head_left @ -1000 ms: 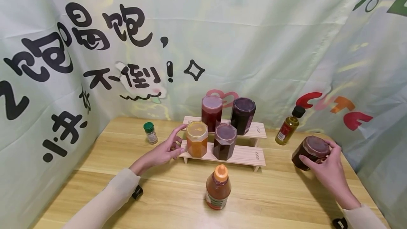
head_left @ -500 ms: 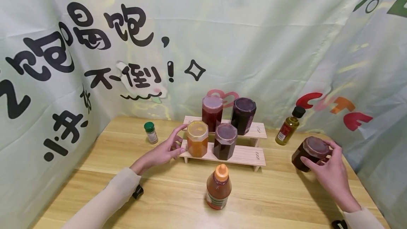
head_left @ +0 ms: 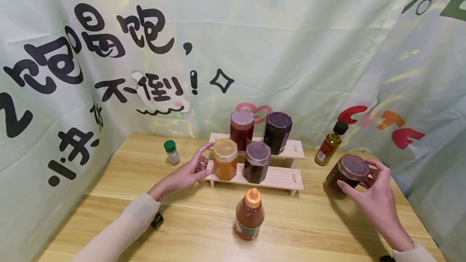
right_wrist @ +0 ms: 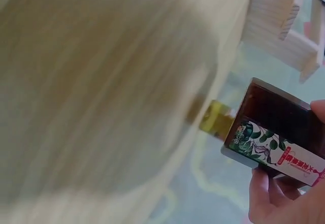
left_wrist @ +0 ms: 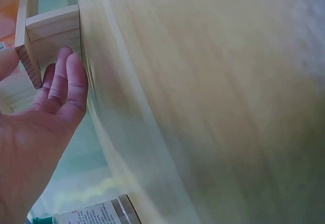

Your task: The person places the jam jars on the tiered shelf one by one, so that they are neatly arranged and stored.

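Note:
In the head view my right hand (head_left: 378,197) grips a dark glass jar (head_left: 347,175) between thumb and fingers. The right wrist view shows the jar's flowered label (right_wrist: 277,153) and its base held off the table. My left hand (head_left: 187,171) is at the left end of a two-step wooden rack (head_left: 280,179), fingers loosely bent and not wrapped round anything. Its thumb is by the lower step and its index finger near an amber jar (head_left: 225,167). Beside that jar stands a dark jar (head_left: 257,169). On the upper step are a red jar (head_left: 242,134) and a purple-black jar (head_left: 278,134).
An orange-capped squeeze bottle (head_left: 250,217) stands in front of the rack. Left of it, farther back, is a small green-capped shaker (head_left: 172,153). A black-capped oil bottle (head_left: 329,146) stands behind the held jar. Printed cloth (head_left: 291,60) hangs round the wooden table (head_left: 196,229).
The right hand has raised the dark jar off the table and shifted it slightly left. The left hand and the rack look unmoved.

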Demonstrator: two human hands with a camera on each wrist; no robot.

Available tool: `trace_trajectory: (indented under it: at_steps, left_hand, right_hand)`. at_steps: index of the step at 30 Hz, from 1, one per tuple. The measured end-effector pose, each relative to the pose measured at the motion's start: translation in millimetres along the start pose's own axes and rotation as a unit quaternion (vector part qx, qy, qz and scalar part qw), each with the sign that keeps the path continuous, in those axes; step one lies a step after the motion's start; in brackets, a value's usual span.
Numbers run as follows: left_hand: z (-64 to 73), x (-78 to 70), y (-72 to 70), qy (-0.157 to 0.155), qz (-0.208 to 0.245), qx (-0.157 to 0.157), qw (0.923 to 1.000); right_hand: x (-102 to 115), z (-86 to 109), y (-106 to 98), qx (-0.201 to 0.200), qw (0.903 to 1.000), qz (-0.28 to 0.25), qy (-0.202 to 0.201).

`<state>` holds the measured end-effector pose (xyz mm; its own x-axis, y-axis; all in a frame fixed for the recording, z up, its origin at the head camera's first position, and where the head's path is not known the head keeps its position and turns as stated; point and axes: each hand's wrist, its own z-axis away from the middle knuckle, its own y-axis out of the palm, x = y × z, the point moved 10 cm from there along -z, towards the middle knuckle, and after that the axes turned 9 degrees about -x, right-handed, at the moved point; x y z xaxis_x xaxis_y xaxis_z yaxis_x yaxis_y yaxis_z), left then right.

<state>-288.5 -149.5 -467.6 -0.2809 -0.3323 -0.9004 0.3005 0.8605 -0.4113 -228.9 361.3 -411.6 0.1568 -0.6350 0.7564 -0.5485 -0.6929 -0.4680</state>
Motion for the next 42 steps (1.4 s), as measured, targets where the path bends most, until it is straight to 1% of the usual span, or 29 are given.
trace_trajectory:
  at_steps: [4,12,18,23,27,36,42]
  left_hand:
    - [0.7,2.2,-0.9,-0.002,-0.001,-0.003,1.0]
    - [0.2,5.0,-0.1,0.001,0.0,-0.001,1.0]
    - [0.5,4.1,-0.6,0.001,-0.002,-0.003,1.0]
    - [0.7,2.9,-0.4,0.001,-0.002,-0.003,1.0]
    - [0.3,3.1,-0.2,-0.002,-0.001,-0.003,1.0]
    - [0.9,2.2,-0.1,0.0,-0.001,-0.003,1.0]
    - [0.8,1.7,-0.1,0.0,-0.001,-0.003,1.0]
  right_hand:
    - [16.9,3.4,1.4,0.001,0.9998,-0.009,-0.015]
    - [46.7,12.8,0.1,-0.015,0.9987,-0.026,-0.041]
    - [62.9,20.4,5.2,-0.018,0.9983,-0.025,-0.05]
    - [73.2,27.6,10.7,-0.024,0.9972,-0.033,-0.064]
    - [79.3,32.2,17.6,-0.017,0.9966,-0.036,-0.072]
    - [89.5,38.4,36.8,-0.003,0.9959,-0.048,-0.076]
    - [94.7,39.3,47.6,0.003,0.9963,-0.051,-0.07]
